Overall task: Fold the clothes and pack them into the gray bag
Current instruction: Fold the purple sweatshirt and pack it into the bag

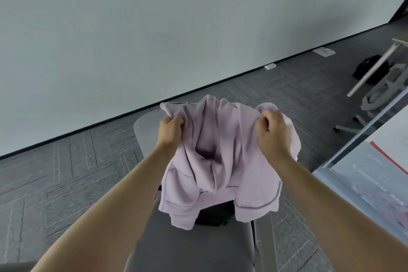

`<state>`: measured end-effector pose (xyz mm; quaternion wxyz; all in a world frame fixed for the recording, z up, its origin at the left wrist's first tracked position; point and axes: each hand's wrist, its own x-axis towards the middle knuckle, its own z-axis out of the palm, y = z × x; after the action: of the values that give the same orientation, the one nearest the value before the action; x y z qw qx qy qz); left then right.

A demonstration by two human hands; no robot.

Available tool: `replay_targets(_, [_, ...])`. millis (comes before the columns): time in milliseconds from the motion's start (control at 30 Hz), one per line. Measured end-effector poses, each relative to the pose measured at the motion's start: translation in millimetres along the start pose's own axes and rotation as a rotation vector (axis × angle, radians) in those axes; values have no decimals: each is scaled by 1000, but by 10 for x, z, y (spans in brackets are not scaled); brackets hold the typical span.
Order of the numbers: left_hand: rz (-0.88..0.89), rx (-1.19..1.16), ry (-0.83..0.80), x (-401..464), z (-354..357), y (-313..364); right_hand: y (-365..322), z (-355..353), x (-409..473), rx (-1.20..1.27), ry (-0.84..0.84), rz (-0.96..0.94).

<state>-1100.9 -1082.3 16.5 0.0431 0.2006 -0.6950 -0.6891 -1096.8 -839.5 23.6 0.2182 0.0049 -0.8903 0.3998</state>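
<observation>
Early yet, by the look of it. Lilac shirt [220,161] held up in the air between both hands, bunched and creased, hanging in loose folds with hem and a sleeve drooping below the wrists. Left hand [170,131] clenched round a gather of cloth at the shirt's upper left edge; right hand [273,133] likewise gripping a fistful at the upper right, knuckles toward the camera. No flat fold made so far: fabric sagging in the middle, edges uneven, nothing squared up.

Below the hands, a gray padded surface [198,245], possibly a chair seat or bench, with a dark object [216,214] partly hidden under the hanging hem; hard to say what that is. No gray bag clearly in view, unless hidden under the shirt; cannot tell. Off to the right of the right hand, a glass-edged table [362,174] with printed sheets on it, and farther out a black bag [371,68] on the carpet beside a chair base [375,99].

Left to do, judging from this: shake out or spread the shirt, fold it, find the bag, pack it. Other clothes not visible, so count remaining unknown.
</observation>
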Motion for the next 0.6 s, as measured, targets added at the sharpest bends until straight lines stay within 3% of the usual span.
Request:
replay_targets(267, [296,-114,224,-1000,-608,776,-935,-89,-200,402,-134,-309])
replay_targets(600, [362,-73,692,-3004,-1867,779,-2160,-65,-1406,694,-671,-522])
